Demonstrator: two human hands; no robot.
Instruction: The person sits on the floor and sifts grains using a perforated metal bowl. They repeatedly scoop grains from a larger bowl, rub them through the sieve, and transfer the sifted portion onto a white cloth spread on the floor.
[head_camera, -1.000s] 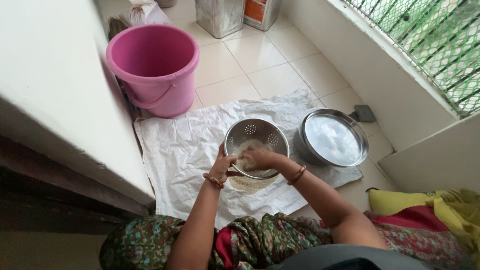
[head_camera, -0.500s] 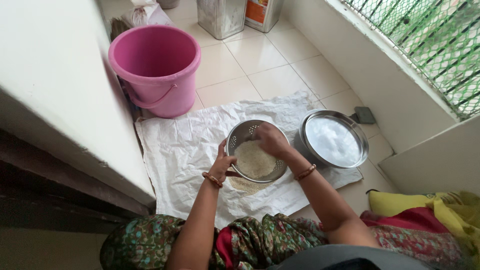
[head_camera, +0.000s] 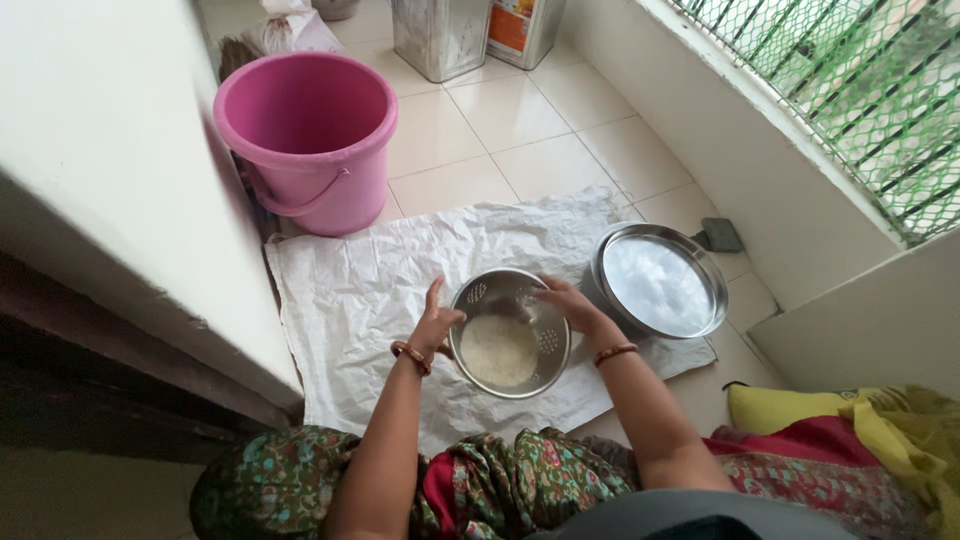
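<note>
Since half a second ago: right hand (head_camera: 568, 304) drawn back from the far rim to the right rim of the steel colander (head_camera: 510, 333), which sits slightly lower on the sheet; left hand (head_camera: 437, 322) unchanged at the left rim. Setting: tiled floor (head_camera: 500, 130) of a narrow balcony, white ledge at left, low wall with green mesh grille (head_camera: 850, 90) at right. Count, left to right: one pink bucket (head_camera: 315, 140) with handle, on the tiles; one crumpled white sheet (head_camera: 370, 290) spread on the floor; one colander holding a heap of white grain (head_camera: 497, 350); one lidded steel pot (head_camera: 655, 282) just beside it; two tins (head_camera: 440, 35) at the far wall. Grip: left fingers spread, palm against the colander's outer left wall; right fingers curled over its right rim. Colander lies between both hands, resting on the sheet.
</note>
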